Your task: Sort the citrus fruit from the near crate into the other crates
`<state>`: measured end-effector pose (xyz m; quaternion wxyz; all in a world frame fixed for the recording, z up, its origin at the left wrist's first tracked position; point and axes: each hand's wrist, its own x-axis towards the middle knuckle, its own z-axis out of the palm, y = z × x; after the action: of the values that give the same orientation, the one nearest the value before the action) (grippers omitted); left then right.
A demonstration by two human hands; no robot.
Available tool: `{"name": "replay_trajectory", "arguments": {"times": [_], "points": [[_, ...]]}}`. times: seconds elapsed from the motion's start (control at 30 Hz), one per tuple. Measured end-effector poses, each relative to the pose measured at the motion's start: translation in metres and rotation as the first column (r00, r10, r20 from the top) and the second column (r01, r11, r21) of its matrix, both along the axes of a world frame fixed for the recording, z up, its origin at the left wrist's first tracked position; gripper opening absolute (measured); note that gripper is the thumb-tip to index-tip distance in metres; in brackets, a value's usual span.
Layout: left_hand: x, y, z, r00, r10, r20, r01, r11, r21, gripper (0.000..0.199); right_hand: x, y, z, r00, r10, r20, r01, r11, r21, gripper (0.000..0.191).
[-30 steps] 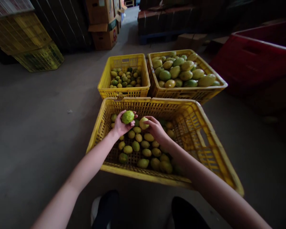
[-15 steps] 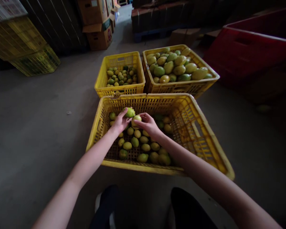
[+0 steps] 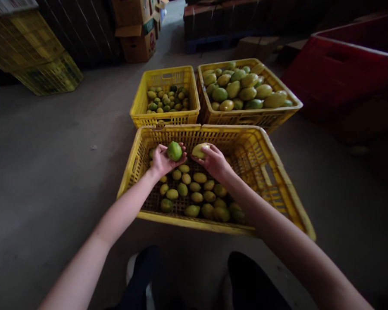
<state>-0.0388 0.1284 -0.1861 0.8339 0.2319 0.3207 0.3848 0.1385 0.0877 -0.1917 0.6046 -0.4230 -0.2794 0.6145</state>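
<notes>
A green lemon (image 3: pixel 174 151) rests in the upturned palm of my left hand (image 3: pixel 164 162), its fingers curled beneath it. My right hand (image 3: pixel 214 161) holds a pale yellow lemon (image 3: pixel 200 150) between thumb and fingers. Both hands are above the large near yellow crate (image 3: pixel 281 189), with a small gap between them. Green and yellow lemons (image 3: pixel 196 197) lie scattered on the crate's slotted bottom; my hands and right forearm hide some of them.
Behind stand a yellow crate of small lemons (image 3: pixel 134 103) and a fuller one with larger lemons (image 3: pixel 250 113). A red bin (image 3: pixel 330 69) is at right, stacked yellow crates (image 3: pixel 48 71) at left, cardboard boxes (image 3: pixel 137 45) farther back.
My hands have moved apart, the right one shifting right with its lemon. The lemon in my left hand has turned and now sits on the opened palm. The view has shifted slightly.
</notes>
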Motion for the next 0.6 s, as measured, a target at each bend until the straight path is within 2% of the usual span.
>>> {"name": "replay_trajectory", "arguments": {"times": [0.07,0.13,0.23,0.3,0.43,0.53,0.6], "points": [[-0.005,0.003,0.002,0.996,0.083,0.028,-0.082,0.996,-0.02,0.036,-0.002,0.0,-0.001,0.995,0.095,0.038,-0.094,0.995,-0.032,0.039],[-0.007,0.006,0.0,0.989,0.147,0.001,-0.147,0.988,-0.057,0.028,-0.004,0.001,-0.003,0.985,0.143,0.098,-0.139,0.989,-0.051,0.044],[-0.006,0.01,-0.004,0.988,0.141,-0.058,-0.148,0.98,-0.131,0.018,-0.006,0.001,-0.007,0.98,0.116,0.16,-0.115,0.993,-0.02,0.045],[-0.004,0.01,-0.005,0.99,0.109,-0.091,-0.12,0.985,-0.126,0.018,-0.006,0.0,-0.009,0.979,0.122,0.161,-0.127,0.992,0.018,0.047],[0.001,0.007,-0.002,0.979,0.11,-0.173,-0.101,0.993,0.062,0.027,-0.007,-0.003,-0.009,0.983,0.153,0.104,-0.159,0.986,0.047,0.05],[0.003,0.004,0.002,0.974,0.128,-0.185,-0.088,0.974,0.209,0.033,-0.008,-0.005,-0.008,0.979,0.176,0.103,-0.181,0.983,0.032,0.05],[0.003,0.003,0.002,0.975,0.128,-0.184,-0.078,0.963,0.258,0.035,-0.008,-0.005,-0.008,0.977,0.179,0.114,-0.185,0.982,0.045,0.049]]}}
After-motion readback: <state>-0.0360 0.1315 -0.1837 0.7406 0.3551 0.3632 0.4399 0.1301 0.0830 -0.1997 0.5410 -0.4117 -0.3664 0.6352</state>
